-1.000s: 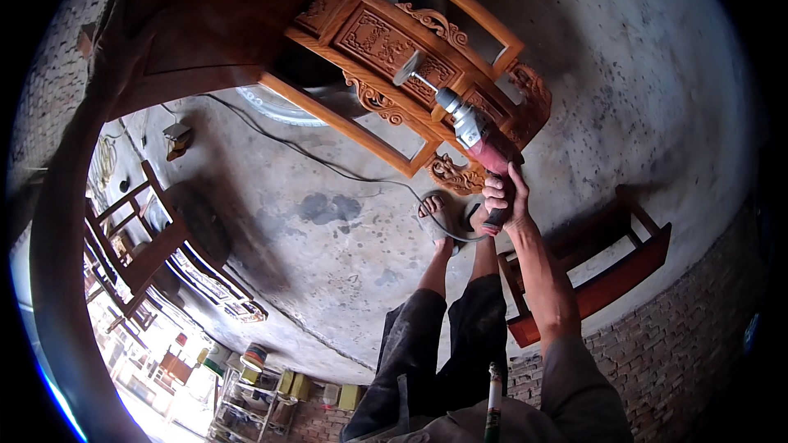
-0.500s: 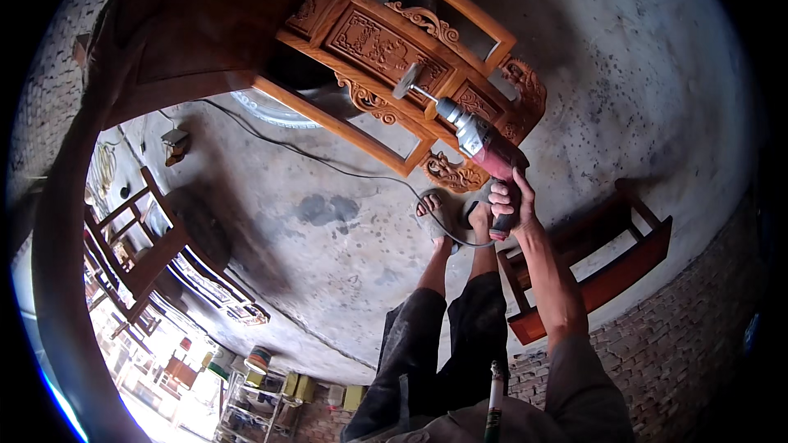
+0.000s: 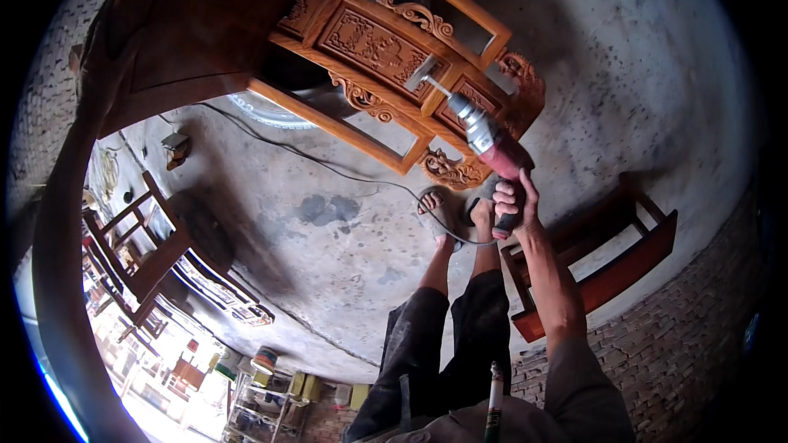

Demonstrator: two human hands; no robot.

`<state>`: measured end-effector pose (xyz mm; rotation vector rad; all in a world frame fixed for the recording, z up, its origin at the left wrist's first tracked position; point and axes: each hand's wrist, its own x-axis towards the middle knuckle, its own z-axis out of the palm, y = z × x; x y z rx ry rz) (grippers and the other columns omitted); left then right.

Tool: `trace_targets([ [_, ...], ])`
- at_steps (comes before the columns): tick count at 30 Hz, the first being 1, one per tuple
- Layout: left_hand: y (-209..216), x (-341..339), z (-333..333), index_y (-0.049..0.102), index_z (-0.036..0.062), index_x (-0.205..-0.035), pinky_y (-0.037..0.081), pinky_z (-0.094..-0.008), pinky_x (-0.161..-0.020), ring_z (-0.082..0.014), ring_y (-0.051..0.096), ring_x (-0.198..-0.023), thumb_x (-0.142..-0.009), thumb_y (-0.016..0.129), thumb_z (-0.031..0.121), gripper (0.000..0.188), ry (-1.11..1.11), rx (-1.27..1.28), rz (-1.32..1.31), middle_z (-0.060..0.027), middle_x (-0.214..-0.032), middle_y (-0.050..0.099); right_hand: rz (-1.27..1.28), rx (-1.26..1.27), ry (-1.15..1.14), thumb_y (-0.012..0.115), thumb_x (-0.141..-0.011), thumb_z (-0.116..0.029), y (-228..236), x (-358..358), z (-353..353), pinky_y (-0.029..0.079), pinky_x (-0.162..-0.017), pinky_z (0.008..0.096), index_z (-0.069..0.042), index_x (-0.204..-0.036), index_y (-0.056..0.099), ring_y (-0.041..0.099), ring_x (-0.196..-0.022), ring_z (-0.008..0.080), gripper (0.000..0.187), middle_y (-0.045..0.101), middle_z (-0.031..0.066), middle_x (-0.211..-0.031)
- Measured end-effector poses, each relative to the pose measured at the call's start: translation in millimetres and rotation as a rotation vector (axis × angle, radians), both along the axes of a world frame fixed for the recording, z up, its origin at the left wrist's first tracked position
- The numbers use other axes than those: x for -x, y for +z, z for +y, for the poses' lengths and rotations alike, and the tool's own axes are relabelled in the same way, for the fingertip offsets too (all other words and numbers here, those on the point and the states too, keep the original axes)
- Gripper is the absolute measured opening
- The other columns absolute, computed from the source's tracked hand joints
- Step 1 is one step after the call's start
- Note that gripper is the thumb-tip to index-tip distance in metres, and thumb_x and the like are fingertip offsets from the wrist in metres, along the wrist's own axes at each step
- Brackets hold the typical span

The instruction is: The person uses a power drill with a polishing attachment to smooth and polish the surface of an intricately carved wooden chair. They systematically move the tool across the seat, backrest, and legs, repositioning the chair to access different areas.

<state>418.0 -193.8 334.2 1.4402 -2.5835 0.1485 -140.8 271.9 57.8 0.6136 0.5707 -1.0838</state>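
Gripping the drill (image 3: 499, 148) near the carved panel (image 3: 369, 39), right hand (image 3: 517, 202) is curled around its handle; left hand I cannot tell; a tilted disc (image 3: 419, 72) could gouge the panel.

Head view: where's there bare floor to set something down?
On the floor, a broad stained patch between the cord, the feet and the dark chair; another right of the carved wooden piece, above the reddish wooden frame. Crowded: around the drill in the right hand.
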Motion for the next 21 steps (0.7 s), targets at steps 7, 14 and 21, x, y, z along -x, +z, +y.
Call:
trace_targets([
  [7,4,-7,-1,0.041,0.0072,-0.149,0.043,-0.0405,-0.111,-0.0314,0.051,-0.133,-0.093,0.07,0.032,0.068,0.013,-0.031,-0.008,-0.0166,-0.147,0.049,0.029,0.007,0.009,0.058,-0.1,-0.045,4,15,8,0.042,-0.042,0.0192,-0.005,-0.105,0.053,0.049,-0.061,0.0102,0.041,0.051,0.0034,-0.075],
  [14,12,-3,4,0.038,0.0059,-0.151,0.037,-0.0377,-0.115,-0.0263,0.043,-0.139,-0.097,0.065,0.025,0.063,0.026,-0.156,0.069,-0.0151,-0.152,0.042,0.069,-0.002,0.019,0.058,-0.1,-0.046,-1,8,13,0.041,-0.042,0.0188,-0.005,-0.102,0.053,0.047,-0.06,0.0095,0.041,0.051,0.0031,-0.076],
  [21,25,-17,1,0.041,0.0055,-0.15,0.041,-0.0389,-0.111,-0.0299,0.048,-0.135,-0.095,0.069,0.026,0.065,-0.007,-0.041,0.007,-0.0162,-0.147,0.048,-0.171,0.17,-0.132,0.056,-0.101,-0.045,-13,-10,-62,0.043,-0.042,0.0201,0.0,-0.104,0.052,0.048,-0.063,0.0121,0.045,0.048,0.0038,-0.077],
])
